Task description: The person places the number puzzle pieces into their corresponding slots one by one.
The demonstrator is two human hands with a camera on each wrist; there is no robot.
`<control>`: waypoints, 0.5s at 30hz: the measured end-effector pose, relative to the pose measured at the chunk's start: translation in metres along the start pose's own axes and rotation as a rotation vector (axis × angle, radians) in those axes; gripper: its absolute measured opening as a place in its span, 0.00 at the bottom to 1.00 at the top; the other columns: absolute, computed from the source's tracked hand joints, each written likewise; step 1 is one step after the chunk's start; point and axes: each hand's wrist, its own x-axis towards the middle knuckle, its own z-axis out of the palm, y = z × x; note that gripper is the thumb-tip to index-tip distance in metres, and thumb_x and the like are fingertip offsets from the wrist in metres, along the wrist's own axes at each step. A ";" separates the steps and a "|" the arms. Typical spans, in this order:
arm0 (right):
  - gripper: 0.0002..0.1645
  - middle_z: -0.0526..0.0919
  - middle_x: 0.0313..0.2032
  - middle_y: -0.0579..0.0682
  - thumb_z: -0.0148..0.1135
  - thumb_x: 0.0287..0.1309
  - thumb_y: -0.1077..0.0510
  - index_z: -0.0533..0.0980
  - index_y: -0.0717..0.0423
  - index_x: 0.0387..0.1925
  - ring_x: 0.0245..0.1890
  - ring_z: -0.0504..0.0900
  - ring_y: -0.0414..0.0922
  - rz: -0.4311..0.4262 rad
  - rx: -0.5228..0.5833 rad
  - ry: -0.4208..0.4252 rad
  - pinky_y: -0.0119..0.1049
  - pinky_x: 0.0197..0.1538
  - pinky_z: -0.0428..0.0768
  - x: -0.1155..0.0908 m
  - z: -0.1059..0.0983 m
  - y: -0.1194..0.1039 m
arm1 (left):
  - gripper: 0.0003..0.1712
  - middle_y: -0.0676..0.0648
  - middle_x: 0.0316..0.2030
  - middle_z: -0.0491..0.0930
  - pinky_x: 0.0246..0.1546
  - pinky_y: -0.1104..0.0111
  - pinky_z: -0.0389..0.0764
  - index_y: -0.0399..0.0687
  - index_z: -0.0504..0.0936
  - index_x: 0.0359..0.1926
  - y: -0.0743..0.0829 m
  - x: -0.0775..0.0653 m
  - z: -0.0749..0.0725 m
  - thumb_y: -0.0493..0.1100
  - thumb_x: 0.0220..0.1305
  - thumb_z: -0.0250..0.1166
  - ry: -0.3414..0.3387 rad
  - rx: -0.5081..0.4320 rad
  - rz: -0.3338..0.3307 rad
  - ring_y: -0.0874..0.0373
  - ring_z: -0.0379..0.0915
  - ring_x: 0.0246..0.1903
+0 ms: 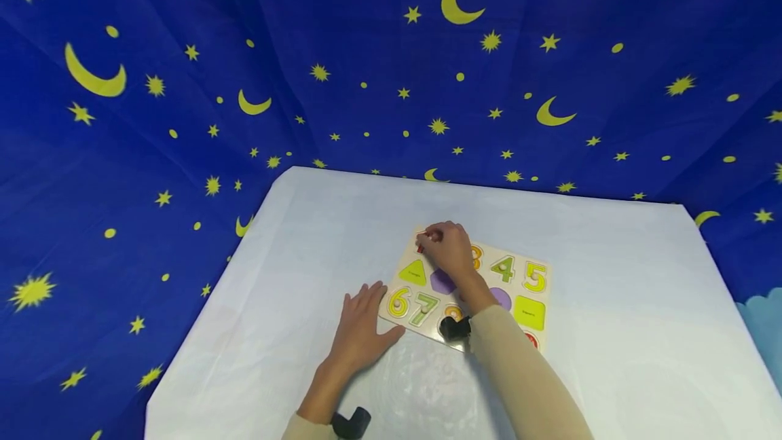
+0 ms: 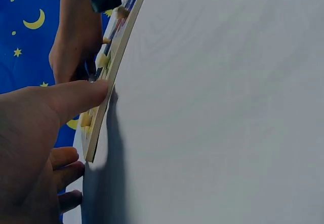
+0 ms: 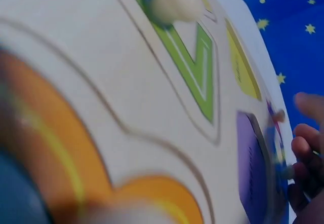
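Note:
A wooden number puzzle board [image 1: 400, 287] lies on the table. My left hand [image 1: 362, 324] is spread at its near left corner; the thumb [image 2: 83, 95] touches the near edge and the fingers reach along the left side. Over the board's far left corner hangs my right hand [image 1: 451, 250], fingers bent. Below its fingertips shows part of a red piece [image 1: 420, 248]. In the right wrist view, a small gap separates the fingers [image 3: 306, 135] from a wooden knob [image 3: 279, 115]. The palm side is mostly hidden in the head view.
On the board sit a yellow six [image 1: 399, 303], a green seven [image 1: 424, 308], a green four [image 1: 504, 269], a yellow five [image 1: 535, 278], a triangle [image 1: 414, 273] and a square [image 1: 529, 313]. The white table [image 1: 305, 243] meets a blue star-patterned cloth [image 1: 366, 39].

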 end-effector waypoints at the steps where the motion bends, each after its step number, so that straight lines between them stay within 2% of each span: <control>1: 0.18 0.78 0.29 0.47 0.69 0.54 0.45 0.84 0.54 0.38 0.35 0.73 0.48 0.000 0.028 0.011 0.44 0.42 0.73 0.000 -0.004 0.001 | 0.47 0.48 0.71 0.57 0.70 0.49 0.36 0.47 0.62 0.70 0.001 0.000 -0.001 0.64 0.56 0.64 -0.004 -0.021 -0.002 0.48 0.43 0.72; 4: 0.24 0.80 0.37 0.49 0.65 0.57 0.42 0.82 0.56 0.45 0.40 0.74 0.49 -0.011 0.044 0.015 0.45 0.48 0.73 0.001 -0.017 0.004 | 0.46 0.46 0.71 0.56 0.70 0.50 0.38 0.46 0.62 0.70 0.003 0.003 -0.004 0.63 0.56 0.64 0.002 -0.046 -0.008 0.48 0.44 0.72; 7: 0.30 0.79 0.46 0.51 0.60 0.59 0.36 0.79 0.54 0.52 0.49 0.73 0.51 -0.029 -0.058 -0.039 0.48 0.57 0.70 -0.004 -0.030 0.006 | 0.44 0.46 0.72 0.54 0.70 0.51 0.44 0.48 0.64 0.69 0.002 0.004 -0.009 0.63 0.56 0.65 0.035 -0.053 -0.032 0.48 0.47 0.71; 10: 0.36 0.74 0.57 0.53 0.56 0.59 0.33 0.74 0.51 0.59 0.58 0.70 0.55 -0.089 -0.185 -0.094 0.54 0.60 0.67 -0.015 -0.044 0.007 | 0.43 0.48 0.72 0.54 0.69 0.53 0.53 0.51 0.65 0.69 -0.002 0.006 -0.017 0.62 0.57 0.65 0.074 -0.064 -0.050 0.50 0.50 0.70; 12: 0.40 0.68 0.64 0.55 0.55 0.58 0.31 0.70 0.50 0.64 0.62 0.67 0.57 -0.135 -0.267 -0.111 0.58 0.60 0.66 -0.024 -0.055 0.009 | 0.42 0.50 0.72 0.55 0.67 0.53 0.56 0.54 0.64 0.69 -0.006 0.008 -0.023 0.62 0.58 0.64 0.083 -0.051 -0.032 0.51 0.51 0.70; 15: 0.48 0.56 0.71 0.57 0.53 0.56 0.27 0.62 0.48 0.70 0.68 0.58 0.59 -0.165 -0.365 -0.123 0.63 0.61 0.63 -0.041 -0.072 0.011 | 0.41 0.49 0.71 0.56 0.67 0.49 0.56 0.55 0.65 0.69 -0.014 0.012 -0.032 0.63 0.58 0.63 0.106 0.026 0.038 0.48 0.50 0.70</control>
